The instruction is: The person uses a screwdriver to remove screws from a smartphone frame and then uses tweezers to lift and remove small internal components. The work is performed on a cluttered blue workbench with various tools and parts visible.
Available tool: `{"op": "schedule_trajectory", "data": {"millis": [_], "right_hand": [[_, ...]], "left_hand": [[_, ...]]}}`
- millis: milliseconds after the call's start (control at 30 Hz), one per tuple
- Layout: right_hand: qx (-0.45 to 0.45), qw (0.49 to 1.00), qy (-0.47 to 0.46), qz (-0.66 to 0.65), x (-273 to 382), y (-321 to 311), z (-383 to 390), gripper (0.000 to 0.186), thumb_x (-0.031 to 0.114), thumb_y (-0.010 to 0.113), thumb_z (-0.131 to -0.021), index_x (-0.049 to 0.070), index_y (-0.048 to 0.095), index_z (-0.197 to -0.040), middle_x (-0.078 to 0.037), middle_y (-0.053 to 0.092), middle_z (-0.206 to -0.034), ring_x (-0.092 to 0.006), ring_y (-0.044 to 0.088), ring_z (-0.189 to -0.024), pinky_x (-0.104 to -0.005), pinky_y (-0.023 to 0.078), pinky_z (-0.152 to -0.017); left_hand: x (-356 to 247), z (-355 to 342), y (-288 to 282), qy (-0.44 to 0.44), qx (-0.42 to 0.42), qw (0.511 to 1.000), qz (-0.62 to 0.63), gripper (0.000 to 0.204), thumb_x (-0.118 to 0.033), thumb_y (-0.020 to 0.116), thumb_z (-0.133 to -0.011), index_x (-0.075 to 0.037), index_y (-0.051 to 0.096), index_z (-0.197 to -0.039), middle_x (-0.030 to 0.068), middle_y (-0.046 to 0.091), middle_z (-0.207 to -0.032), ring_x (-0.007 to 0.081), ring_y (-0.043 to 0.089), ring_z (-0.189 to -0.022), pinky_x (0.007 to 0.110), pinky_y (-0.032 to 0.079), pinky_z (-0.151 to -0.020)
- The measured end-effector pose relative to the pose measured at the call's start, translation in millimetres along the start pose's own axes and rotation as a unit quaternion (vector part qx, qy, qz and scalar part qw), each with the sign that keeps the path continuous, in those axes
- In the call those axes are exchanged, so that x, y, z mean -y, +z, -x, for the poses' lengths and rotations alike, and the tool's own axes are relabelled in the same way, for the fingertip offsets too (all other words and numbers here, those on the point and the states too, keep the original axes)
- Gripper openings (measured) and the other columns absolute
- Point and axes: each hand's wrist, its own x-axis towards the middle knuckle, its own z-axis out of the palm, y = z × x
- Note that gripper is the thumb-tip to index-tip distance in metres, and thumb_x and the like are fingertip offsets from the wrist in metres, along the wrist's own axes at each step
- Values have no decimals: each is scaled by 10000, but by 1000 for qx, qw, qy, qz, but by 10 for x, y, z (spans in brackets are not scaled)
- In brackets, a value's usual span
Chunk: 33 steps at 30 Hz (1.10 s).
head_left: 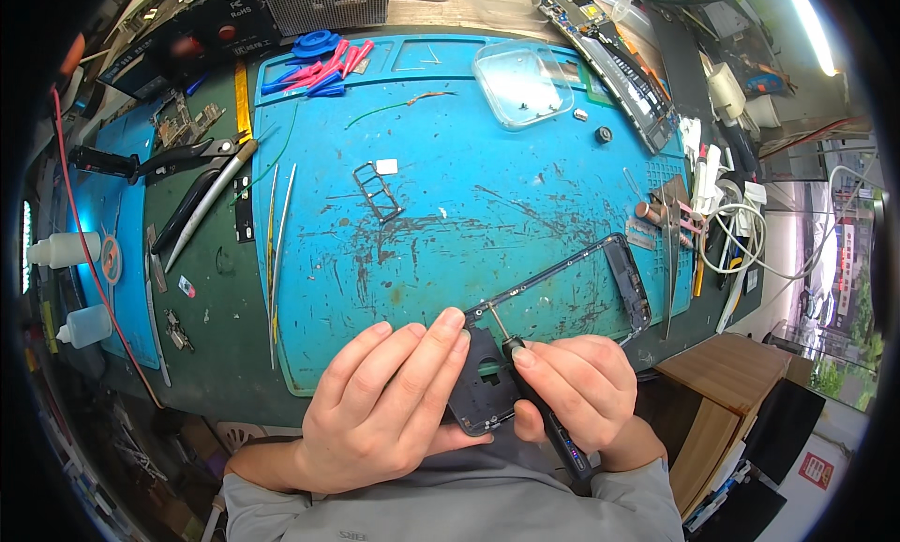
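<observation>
My left hand [384, 401] grips a black phone mid-frame [480, 392] at its near left end, fingers along the upper side and thumb at the lower edge. The frame slants up to the right, its far end over the mat. My right hand [591, 387] is closed round a slim black pen-shaped screwdriver [560, 434] with small lights on its handle. Its thin metal bit reaches up to the frame's long edge, near my left fingertips. I cannot tell whether a screw sits under the bit.
On the blue mat [412, 270] lie a small black bracket [377, 192], a white square [386, 167], tweezers [283, 251], pink and blue pointed pieces [330, 68] and a clear tub [523, 84]. Pliers [211, 150] are at left; an opened device [614, 68] and white cable [797, 272] at right.
</observation>
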Motion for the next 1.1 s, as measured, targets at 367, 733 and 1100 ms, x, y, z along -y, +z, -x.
{"op": "schedule_trajectory", "data": {"millis": [367,733,1100], "right_hand": [[1,1000,0,-1,-4,0,1,301,166,727,-931,-35,800,-1142,-111,776,-1025,-202,714,-792,-315,570,-655],[4,1000,-5,-2,-7,-5,-11,303,158,732,-920,-42,799,-1137,-119,776,-1026,-210,722,-801,-321,585,-668],[-2,1000,-9,-1,-14,3,-7,307,160,735,-914,-44,799,-1134,-123,778,-1017,-213,729,-798,-322,591,-667]], "left_hand": [[-1,0,1,0,0,1000,1,746,-668,612,-999,33,783,-1188,145,747,-1342,282,643,-1164,458,556,-1011],[3,-4,-5,2,1,1000,0,744,-666,619,-996,34,784,-1185,142,751,-1334,281,641,-1170,457,555,-1014],[-3,-9,-4,-2,-1,1000,3,744,-665,624,-991,35,783,-1187,139,747,-1339,281,640,-1163,457,555,-1013]]}}
